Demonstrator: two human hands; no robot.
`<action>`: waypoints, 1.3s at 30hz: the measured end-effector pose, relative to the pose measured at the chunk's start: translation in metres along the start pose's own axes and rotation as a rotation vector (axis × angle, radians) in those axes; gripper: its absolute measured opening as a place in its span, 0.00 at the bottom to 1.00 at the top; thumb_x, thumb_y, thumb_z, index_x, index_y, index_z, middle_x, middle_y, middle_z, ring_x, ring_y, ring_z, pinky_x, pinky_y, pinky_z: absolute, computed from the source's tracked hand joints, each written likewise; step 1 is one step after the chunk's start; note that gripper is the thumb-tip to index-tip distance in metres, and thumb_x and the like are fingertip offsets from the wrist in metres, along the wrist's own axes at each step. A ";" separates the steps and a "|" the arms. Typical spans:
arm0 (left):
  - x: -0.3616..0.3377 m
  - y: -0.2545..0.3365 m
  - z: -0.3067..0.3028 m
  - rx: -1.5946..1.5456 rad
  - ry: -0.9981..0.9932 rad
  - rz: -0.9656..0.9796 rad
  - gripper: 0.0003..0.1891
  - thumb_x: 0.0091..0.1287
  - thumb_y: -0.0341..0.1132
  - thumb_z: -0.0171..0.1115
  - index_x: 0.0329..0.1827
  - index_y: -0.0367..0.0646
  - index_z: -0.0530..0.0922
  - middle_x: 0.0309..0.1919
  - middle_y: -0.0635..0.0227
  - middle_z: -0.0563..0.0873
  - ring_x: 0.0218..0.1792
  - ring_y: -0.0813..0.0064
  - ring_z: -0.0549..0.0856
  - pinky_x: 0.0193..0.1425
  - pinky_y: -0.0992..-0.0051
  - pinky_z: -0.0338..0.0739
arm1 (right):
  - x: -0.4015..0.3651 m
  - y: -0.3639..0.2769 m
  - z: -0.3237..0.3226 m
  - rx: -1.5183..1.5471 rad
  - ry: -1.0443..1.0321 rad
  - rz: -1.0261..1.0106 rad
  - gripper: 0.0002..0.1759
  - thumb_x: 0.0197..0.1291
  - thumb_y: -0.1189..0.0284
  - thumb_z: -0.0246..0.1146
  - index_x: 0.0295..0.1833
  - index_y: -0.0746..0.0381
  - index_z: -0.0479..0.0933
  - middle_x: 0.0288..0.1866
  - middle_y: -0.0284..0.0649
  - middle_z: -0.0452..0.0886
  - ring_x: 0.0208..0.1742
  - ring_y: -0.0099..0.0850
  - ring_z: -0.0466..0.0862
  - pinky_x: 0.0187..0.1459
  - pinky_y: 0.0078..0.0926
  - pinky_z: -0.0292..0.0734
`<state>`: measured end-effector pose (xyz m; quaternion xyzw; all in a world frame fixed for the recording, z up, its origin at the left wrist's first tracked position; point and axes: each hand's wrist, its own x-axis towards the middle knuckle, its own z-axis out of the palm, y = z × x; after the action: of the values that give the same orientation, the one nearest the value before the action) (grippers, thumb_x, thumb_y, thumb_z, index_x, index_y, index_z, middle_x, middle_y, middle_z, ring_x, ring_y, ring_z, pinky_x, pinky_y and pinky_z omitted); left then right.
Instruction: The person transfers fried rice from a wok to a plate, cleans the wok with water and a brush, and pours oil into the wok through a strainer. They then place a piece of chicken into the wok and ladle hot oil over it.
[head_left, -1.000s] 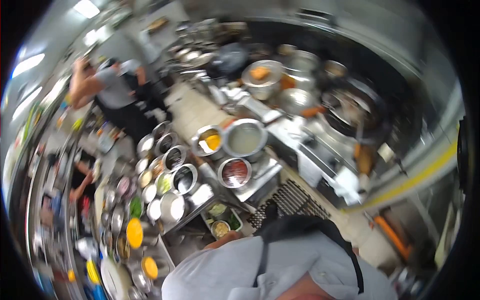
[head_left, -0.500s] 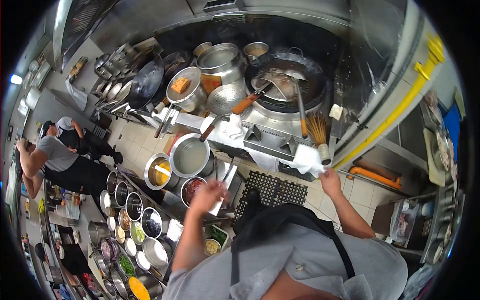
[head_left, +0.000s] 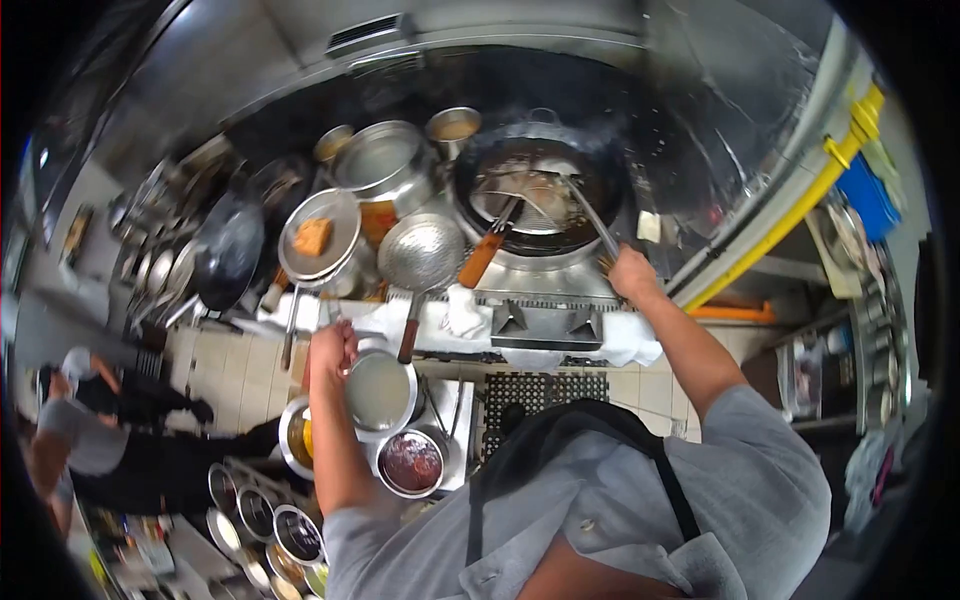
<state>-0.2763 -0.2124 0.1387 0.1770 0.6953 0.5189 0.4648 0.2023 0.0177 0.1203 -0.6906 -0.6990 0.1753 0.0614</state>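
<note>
My right hand (head_left: 632, 275) is closed round the handle of a long wok ladle (head_left: 592, 212), whose metal head lies in the big black wok (head_left: 610, 195). Dark liquid with pale froth fills the wok, and a wire skimmer (head_left: 490, 255) with a wooden handle rests across its near rim. On the left, my left hand (head_left: 332, 350) has its fingers curled at a metal handle below a steel pot; I cannot tell what it grips. Beside that hand hangs the handle of a strainer (head_left: 320, 235) holding an orange-brown piece. A perforated scoop (head_left: 422, 252) lies to its right.
Below my left hand stand a pot of cloudy liquid (head_left: 380, 392) and a bowl of dark red sauce (head_left: 411, 462). White cloths (head_left: 462, 315) line the stove's front edge. A yellow pipe (head_left: 775, 215) runs along the right. Two people stand at the far left.
My right hand has gone from the white cloth up to the ladle handle and taken hold of it. My left hand has moved forward from above the red sauce to the stove edge.
</note>
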 end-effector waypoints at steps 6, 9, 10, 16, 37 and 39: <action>-0.025 0.050 0.037 0.060 0.047 0.136 0.09 0.67 0.33 0.48 0.31 0.38 0.72 0.14 0.74 0.69 0.08 0.83 0.65 0.08 0.81 0.57 | 0.037 0.000 -0.023 0.222 0.245 -0.188 0.17 0.50 0.72 0.56 0.47 0.65 0.74 0.41 0.58 0.79 0.46 0.54 0.78 0.50 0.43 0.73; -0.023 0.080 0.061 0.172 -0.040 0.164 0.10 0.67 0.35 0.48 0.30 0.40 0.73 0.14 0.74 0.69 0.08 0.83 0.65 0.08 0.82 0.56 | 0.070 -0.009 -0.036 0.220 0.225 -0.179 0.12 0.48 0.72 0.56 0.35 0.69 0.78 0.37 0.60 0.79 0.41 0.51 0.81 0.46 0.39 0.75; -0.021 0.088 0.070 0.240 -0.070 0.204 0.11 0.67 0.35 0.48 0.28 0.42 0.73 0.13 0.75 0.69 0.07 0.84 0.65 0.07 0.82 0.55 | 0.090 -0.004 -0.027 0.223 0.226 -0.179 0.12 0.48 0.72 0.56 0.35 0.69 0.78 0.37 0.60 0.79 0.41 0.51 0.81 0.46 0.39 0.75; 0.016 0.104 0.140 0.322 -0.253 0.182 0.14 0.66 0.36 0.50 0.21 0.43 0.72 0.10 0.73 0.71 0.06 0.83 0.65 0.07 0.81 0.54 | 0.102 -0.035 -0.041 1.610 -0.740 0.453 0.14 0.63 0.71 0.50 0.23 0.60 0.65 0.14 0.31 0.66 0.12 0.21 0.67 0.11 0.16 0.63; 0.065 0.124 0.300 0.162 -0.582 -0.126 0.09 0.63 0.26 0.45 0.25 0.42 0.71 0.13 0.79 0.70 0.09 0.88 0.64 0.11 0.86 0.55 | 0.082 -0.069 -0.218 1.756 -0.923 0.290 0.15 0.65 0.73 0.45 0.24 0.60 0.57 0.14 0.28 0.61 0.11 0.16 0.63 0.11 0.11 0.64; 0.069 0.124 0.305 0.169 -0.635 -0.130 0.09 0.63 0.25 0.44 0.25 0.40 0.70 0.13 0.77 0.69 0.09 0.88 0.63 0.11 0.85 0.54 | 0.087 -0.073 -0.217 1.739 -0.892 0.296 0.15 0.66 0.73 0.45 0.24 0.60 0.57 0.14 0.28 0.61 0.11 0.16 0.64 0.11 0.11 0.65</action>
<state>-0.0871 0.0575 0.2077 0.3229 0.5662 0.3475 0.6741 0.2012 0.1392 0.3329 -0.3562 -0.1925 0.8778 0.2559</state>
